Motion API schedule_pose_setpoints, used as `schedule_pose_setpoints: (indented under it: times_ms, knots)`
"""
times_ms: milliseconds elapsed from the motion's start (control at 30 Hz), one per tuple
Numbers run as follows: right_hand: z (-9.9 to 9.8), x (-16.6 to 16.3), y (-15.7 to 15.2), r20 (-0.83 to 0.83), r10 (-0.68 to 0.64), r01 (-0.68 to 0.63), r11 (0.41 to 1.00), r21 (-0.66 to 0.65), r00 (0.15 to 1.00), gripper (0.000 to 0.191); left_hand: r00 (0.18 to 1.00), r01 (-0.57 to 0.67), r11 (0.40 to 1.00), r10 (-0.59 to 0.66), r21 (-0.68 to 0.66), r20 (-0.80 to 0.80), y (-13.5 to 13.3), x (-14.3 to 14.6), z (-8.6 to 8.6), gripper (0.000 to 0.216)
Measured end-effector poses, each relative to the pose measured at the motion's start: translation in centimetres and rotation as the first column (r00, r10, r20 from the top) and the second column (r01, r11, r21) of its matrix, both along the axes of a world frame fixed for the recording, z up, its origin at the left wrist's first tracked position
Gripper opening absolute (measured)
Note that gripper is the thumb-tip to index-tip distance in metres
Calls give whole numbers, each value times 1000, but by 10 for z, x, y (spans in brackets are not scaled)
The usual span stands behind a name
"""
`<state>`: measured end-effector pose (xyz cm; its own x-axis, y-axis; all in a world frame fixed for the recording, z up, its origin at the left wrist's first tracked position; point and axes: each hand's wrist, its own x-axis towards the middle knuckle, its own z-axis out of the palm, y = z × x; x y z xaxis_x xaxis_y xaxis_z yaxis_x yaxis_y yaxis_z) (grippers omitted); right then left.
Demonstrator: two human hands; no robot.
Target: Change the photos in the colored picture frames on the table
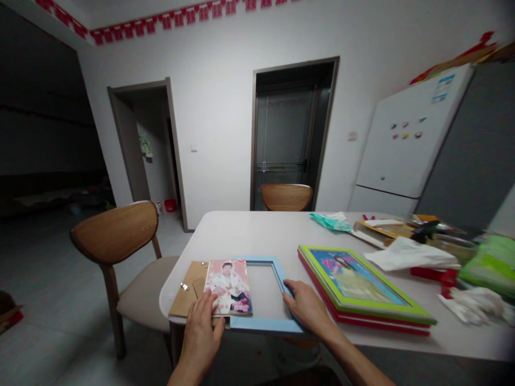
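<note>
A light blue picture frame (265, 324) lies on the table near its front edge, with the white tabletop showing through its opening. A brown backing board (189, 279) with metal clips covers its left part. On top rests a portrait photo (229, 284) with a pink background. My left hand (203, 321) grips the photo's lower left corner, fingers on top and thumb at the front edge; the board lies beneath. My right hand (306, 305) is closed around the right side of the blue frame, fingertips on its inner edge.
A green-framed picture (358, 279) lies on a red frame (382, 323) to the right. Beyond are a teal packet (332, 222), white tissue (410, 254), white gloves or cloth (478, 305) and a green bag (493, 265). Wooden chairs (116, 236) stand left and behind the table.
</note>
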<state>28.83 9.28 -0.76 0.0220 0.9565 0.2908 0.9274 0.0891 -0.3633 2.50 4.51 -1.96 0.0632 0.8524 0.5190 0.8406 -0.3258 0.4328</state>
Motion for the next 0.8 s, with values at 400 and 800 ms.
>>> schedule_pose_setpoints:
  times_ms: [400, 800]
  knots:
    - [7, -60, 3, -414, 250, -264, 964, 24, 875, 41, 963, 59, 990, -89, -127, -253, 9, 21, 8, 48]
    - [52, -108, 2, -822, 370, -291, 920, 261, 433, 49, 803, 83, 995, -102, 59, 588, 25, 21, 47, 34]
